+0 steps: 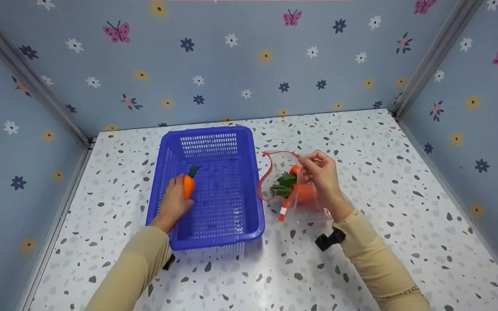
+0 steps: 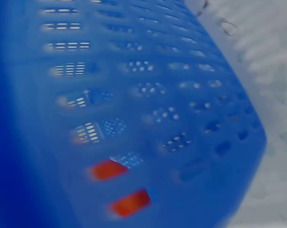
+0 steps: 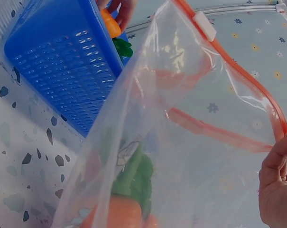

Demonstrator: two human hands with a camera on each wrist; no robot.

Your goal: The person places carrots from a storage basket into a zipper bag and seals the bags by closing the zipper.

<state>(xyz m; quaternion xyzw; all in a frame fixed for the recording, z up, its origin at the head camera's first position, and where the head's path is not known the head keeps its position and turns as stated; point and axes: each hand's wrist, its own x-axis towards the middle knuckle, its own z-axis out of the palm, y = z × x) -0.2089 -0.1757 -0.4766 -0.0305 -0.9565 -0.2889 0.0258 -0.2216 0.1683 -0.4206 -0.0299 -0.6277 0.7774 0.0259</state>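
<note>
My left hand [image 1: 175, 201] is inside the blue plastic basket [image 1: 257, 224] and grips an orange carrot [image 1: 189, 186] with a dark green top. In the left wrist view the basket wall [image 2: 181, 156] hides that hand, and orange shows through its slots. My right hand [image 1: 323, 175] pinches the red-edged rim of a clear zip bag [image 3: 181, 166], whose mouth stands open. Inside the bag lie orange carrots [image 3: 118, 211] with green tops, partly hidden by the hand and the plastic. A white slider [image 1: 283, 211] sits on the bag's red zip strip.
Basket and bag stand side by side on a white speckled table [image 1: 383, 172]. Blue panels with flowers and butterflies [image 1: 249, 56] enclose the back and both sides. Metal corner posts [image 1: 426, 69] join the panels.
</note>
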